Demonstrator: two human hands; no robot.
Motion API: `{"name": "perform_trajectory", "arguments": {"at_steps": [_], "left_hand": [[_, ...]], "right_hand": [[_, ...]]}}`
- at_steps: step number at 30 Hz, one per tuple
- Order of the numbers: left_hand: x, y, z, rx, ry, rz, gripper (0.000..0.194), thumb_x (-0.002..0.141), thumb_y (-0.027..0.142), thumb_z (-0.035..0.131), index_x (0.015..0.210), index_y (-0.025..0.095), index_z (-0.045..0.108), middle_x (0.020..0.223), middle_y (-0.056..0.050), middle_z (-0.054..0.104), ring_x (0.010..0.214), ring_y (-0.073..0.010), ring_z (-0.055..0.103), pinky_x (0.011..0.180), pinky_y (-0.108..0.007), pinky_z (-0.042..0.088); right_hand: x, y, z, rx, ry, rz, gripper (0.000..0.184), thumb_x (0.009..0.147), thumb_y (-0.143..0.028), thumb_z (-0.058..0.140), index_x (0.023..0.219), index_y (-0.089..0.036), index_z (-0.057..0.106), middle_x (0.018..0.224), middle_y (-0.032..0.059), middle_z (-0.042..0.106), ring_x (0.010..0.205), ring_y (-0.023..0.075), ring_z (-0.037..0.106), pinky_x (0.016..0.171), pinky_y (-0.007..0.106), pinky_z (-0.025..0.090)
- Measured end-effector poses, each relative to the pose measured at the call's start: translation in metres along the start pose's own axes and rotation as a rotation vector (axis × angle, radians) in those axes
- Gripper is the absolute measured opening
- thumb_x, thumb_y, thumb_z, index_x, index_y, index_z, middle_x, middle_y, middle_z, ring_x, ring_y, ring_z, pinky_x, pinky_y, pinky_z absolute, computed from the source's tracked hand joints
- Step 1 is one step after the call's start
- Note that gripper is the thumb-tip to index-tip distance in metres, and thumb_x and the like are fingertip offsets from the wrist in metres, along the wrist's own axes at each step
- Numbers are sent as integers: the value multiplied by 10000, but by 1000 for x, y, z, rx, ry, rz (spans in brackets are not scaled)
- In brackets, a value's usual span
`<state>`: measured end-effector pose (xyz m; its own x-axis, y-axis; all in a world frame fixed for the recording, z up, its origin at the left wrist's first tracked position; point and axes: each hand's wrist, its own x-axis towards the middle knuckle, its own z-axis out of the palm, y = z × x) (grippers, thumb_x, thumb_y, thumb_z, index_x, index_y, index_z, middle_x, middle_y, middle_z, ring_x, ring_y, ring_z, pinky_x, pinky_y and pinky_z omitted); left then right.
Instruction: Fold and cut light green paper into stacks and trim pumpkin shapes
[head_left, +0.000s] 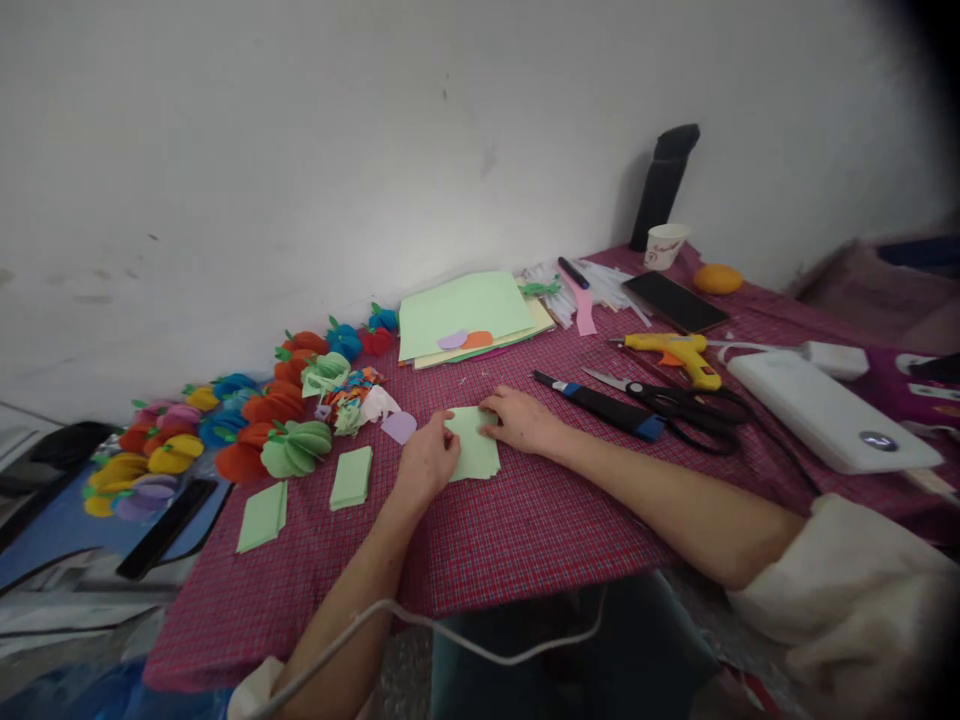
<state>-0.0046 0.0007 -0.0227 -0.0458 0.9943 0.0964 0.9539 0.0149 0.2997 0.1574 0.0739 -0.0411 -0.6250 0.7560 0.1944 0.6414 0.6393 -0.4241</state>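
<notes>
A small stack of light green paper pieces point(472, 456) lies on the checked tablecloth, its lower edges slightly uneven. My left hand point(429, 462) has its thumb and curled fingers at the stack's left edge. Against the right edge, my right hand point(521, 421) presses with bent fingers, so both hands grip the stack between them. Two more piles of green paper, a nearer pile point(262, 517) and a smaller pile point(351, 478), lie left of my left hand. Beyond that hand is a rounded lilac paper piece point(399, 427) beside crumpled paper scraps point(360, 390).
Colourful paper pumpkins point(296, 449) crowd the left side. Large green sheets point(461, 315) lie at the back. A box cutter point(607, 408), black scissors point(675, 405), a yellow glue gun point(675, 352), a phone point(673, 300) and a white power bank point(825, 410) occupy the right. A white cable point(480, 650) hangs in front.
</notes>
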Motion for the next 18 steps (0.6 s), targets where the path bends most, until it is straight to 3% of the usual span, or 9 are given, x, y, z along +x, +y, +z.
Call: {"name": "perform_trajectory", "arguments": {"at_steps": [7, 11, 16, 18], "left_hand": [[-1, -1, 2, -109, -1, -33, 417, 712, 183, 482, 1122, 167, 410, 764, -35, 610, 701, -159, 571, 619, -242, 381], [-1, -4, 1, -209, 23, -52, 460, 711, 234, 514, 1150, 175, 391, 753, -27, 604, 673, -151, 567, 606, -242, 387], [0, -4, -6, -363, 286, -38, 461, 708, 363, 529, 1120, 168, 459, 903, -73, 577, 803, -166, 545, 684, -273, 408], [0, -1, -9, -519, 320, -18, 433, 713, 376, 522, 1095, 173, 494, 969, -80, 572, 840, -161, 539, 698, -268, 414]], "right_hand": [[0, -3, 1, 29, 7, 35, 277, 731, -334, 524, 977, -218, 581, 878, 43, 581, 801, 161, 540, 710, 247, 376], [-1, -6, -1, 78, 42, 3, 190, 769, -274, 477, 849, -209, 637, 831, 40, 586, 788, 140, 530, 705, 233, 364], [-1, -7, -15, 342, 97, 0, 233, 782, -336, 456, 794, -177, 626, 726, 12, 614, 636, 108, 521, 579, 212, 359], [-3, -8, -23, 456, 122, -3, 254, 782, -359, 450, 783, -169, 618, 699, 3, 612, 613, 103, 513, 559, 207, 357]]}}
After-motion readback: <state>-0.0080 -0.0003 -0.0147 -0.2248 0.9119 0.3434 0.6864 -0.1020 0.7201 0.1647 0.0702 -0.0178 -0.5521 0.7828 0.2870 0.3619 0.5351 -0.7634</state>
